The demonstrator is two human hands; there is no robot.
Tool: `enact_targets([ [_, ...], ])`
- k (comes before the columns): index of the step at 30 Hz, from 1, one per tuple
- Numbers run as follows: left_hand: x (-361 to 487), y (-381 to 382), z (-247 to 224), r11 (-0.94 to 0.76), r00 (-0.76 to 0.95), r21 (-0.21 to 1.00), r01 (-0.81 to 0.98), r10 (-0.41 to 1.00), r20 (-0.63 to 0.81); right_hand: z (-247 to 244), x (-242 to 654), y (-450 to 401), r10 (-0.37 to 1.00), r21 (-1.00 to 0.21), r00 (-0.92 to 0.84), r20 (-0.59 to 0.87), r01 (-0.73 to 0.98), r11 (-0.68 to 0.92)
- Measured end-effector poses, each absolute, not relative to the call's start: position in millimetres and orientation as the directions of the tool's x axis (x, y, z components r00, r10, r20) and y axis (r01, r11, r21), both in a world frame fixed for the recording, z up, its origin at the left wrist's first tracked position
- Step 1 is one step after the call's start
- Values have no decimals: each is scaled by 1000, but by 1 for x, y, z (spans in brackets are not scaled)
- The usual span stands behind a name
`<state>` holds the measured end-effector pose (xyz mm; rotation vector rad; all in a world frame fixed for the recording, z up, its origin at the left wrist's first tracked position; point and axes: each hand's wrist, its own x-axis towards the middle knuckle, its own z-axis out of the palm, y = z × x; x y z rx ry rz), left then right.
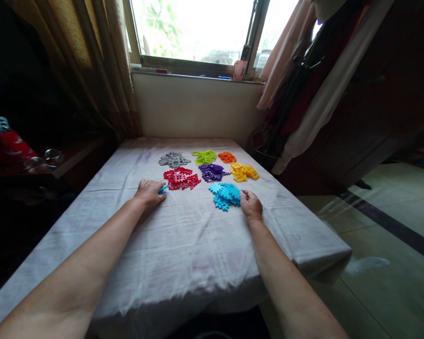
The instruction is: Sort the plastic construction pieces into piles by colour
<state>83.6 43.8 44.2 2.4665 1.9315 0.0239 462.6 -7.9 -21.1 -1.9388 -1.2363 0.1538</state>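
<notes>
My left hand (151,192) is closed on a small blue piece (163,189), just left of the pile of red pieces (182,179). My right hand (250,205) touches the right edge of the light blue pile (226,195), its fingers pressed together; what they grip is too small to make out. Behind lie separate piles of flat notched pieces: grey (174,160), lime green (204,157), orange (227,157), purple (212,172) and yellow (244,172).
The piles rest on a table with a white cloth (198,249). Beyond it are a wall and a window sill with a pink cup (239,70). Clothes (314,108) hang at the right; a side shelf with glasses (53,157) stands at the left.
</notes>
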Motion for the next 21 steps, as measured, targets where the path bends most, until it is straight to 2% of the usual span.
enact_targets([
  [6, 83, 38, 48, -283, 284, 21, 959, 959, -1, -21, 464, -8, 807, -719, 515, 288, 673, -173],
  [10, 90, 32, 55, -295, 294, 27, 955, 955, 53, -22, 468, -6, 799, -782, 530, 284, 610, -127],
  [12, 107, 30, 58, -319, 309, 77, 945, 944, 116, -22, 468, -4, 795, -817, 545, 267, 566, -114],
  [16, 169, 31, 55, -484, 427, 297, 823, 872, 240, -22, 467, 0, 784, -871, 562, 265, 489, -56],
  [21, 257, 44, 45, -533, 492, 313, 786, 846, 206, -26, 466, -1, 787, -879, 544, 290, 476, -6],
])
